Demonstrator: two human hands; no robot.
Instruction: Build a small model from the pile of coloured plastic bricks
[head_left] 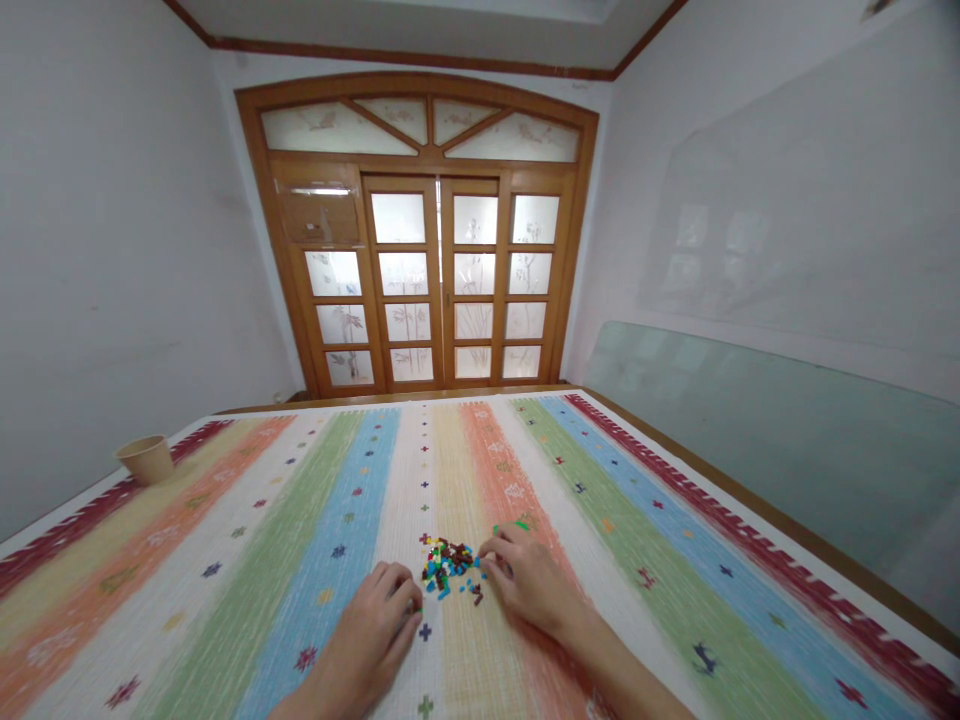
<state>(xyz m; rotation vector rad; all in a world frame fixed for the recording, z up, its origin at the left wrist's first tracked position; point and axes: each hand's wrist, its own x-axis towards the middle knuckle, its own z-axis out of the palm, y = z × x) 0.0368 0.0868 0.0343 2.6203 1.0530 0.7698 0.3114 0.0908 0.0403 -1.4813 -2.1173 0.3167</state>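
Observation:
A loose heap of small coloured pieces, mostly brown, blue, green and yellow, lies on the striped tablecloth in front of me. The pieces are too small to tell their exact kind. My left hand rests on the cloth just left of the heap, its fingers curled inward and their tips hidden. At the heap's right edge, my right hand has thumb and fingers drawn together beside some blue pieces; whatever is between them is too small to make out. Several green pieces show behind the right hand's knuckles.
A tan cup stands near the table's left edge. The striped tablecloth covers the table. Beyond the far edge is a wooden glazed door, and a pale glass panel runs along the right side.

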